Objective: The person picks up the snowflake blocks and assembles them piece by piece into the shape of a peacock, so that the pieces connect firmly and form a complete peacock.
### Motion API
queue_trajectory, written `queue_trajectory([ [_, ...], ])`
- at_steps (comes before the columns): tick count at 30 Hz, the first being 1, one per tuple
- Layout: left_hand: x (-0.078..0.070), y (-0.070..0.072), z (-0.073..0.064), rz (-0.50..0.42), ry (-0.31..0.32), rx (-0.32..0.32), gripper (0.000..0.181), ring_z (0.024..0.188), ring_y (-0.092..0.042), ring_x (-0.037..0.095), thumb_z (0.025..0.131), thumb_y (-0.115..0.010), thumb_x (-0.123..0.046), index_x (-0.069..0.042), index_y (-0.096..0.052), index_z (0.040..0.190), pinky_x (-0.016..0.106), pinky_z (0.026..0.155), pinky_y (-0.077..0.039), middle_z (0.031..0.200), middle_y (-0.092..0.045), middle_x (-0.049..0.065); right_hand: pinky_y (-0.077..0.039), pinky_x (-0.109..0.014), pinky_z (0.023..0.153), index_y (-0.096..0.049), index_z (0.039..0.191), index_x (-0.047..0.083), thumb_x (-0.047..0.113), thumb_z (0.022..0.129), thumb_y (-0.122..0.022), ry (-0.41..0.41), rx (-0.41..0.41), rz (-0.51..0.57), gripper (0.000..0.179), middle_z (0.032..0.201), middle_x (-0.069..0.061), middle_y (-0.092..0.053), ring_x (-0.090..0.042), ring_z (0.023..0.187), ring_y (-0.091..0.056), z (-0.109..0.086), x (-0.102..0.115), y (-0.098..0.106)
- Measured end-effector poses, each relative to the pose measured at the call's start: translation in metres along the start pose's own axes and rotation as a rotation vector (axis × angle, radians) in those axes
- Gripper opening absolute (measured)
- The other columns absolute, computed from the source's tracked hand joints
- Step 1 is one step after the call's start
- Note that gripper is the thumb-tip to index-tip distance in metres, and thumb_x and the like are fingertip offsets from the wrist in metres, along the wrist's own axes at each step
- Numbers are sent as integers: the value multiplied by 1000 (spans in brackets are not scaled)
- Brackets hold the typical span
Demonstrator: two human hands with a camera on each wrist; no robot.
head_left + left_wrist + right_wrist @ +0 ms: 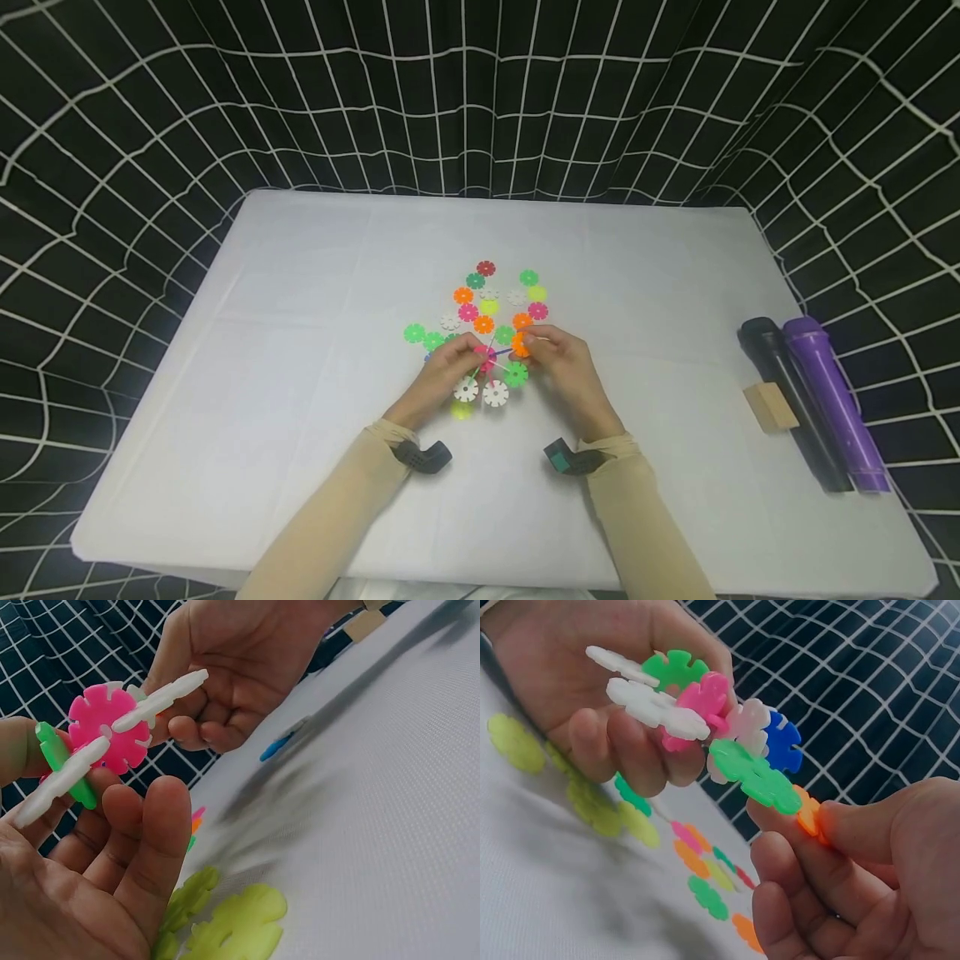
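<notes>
My left hand (441,373) holds a cluster of slotted plastic snowflake discs joined edge to edge. A pink disc (112,727) stands in the cluster, with white discs (656,709), green discs (756,778) and a blue disc (784,742) around it. Between thumb and fingers my right hand (566,367) pinches an orange disc (808,814). That orange disc lies against the cluster's green disc in the right wrist view; whether their slots are joined I cannot tell. Part of the cluster is hidden behind the left fingers.
Loose discs lie on the white table (300,417) beyond the hands, among them a red disc (486,268) and a green disc (415,333). At the right are a black tube (795,408), a purple tube (836,404) and a wooden block (771,407). Black netted cloth (465,100) surrounds the table.
</notes>
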State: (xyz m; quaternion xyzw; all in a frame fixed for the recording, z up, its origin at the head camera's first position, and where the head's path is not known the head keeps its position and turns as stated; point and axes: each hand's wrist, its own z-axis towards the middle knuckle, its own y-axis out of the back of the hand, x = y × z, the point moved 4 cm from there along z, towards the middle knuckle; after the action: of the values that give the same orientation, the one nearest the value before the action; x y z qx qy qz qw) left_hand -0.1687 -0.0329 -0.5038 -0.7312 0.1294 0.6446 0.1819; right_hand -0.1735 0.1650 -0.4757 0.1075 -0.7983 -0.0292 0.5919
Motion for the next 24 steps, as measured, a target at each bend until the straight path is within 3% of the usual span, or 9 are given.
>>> queue_trajectory([
  [6, 0, 0, -1, -38, 13, 19, 9, 67, -61, 15, 103, -52, -17, -12, -55, 96, 27, 67, -55, 81, -62, 0, -44, -36, 100, -64, 126, 5, 23, 101, -61, -3, -1, 8, 30, 84, 6, -76, -11, 81, -68, -1, 1, -1],
  [12, 0, 0, 0, -15, -5, 17, 8, 69, -61, 13, 104, -51, -14, -10, -55, 98, 25, 73, -54, 82, -64, -1, -39, -37, 100, -61, 123, 9, 29, 101, -61, -25, 26, 6, 30, 87, 3, -77, -13, 91, -67, -3, 0, -6],
  [19, 2, 1, 1, 9, -9, -15, 8, 81, -60, 12, 104, -53, -15, -8, -56, 102, 23, 77, -51, 86, -63, -3, -39, -31, 83, -57, 117, 7, 27, 101, -60, -12, 28, 33, 26, 80, 5, -75, -13, 78, -56, -2, -4, -14],
  [24, 0, 1, 1, 1, -6, -41, 9, 80, -58, 14, 103, -52, -16, -9, -57, 99, 25, 79, -49, 85, -61, -3, -41, -34, 92, -60, 114, 10, 31, 101, -60, 9, 35, 2, 24, 86, 4, -73, -16, 89, -60, 0, -4, -11],
])
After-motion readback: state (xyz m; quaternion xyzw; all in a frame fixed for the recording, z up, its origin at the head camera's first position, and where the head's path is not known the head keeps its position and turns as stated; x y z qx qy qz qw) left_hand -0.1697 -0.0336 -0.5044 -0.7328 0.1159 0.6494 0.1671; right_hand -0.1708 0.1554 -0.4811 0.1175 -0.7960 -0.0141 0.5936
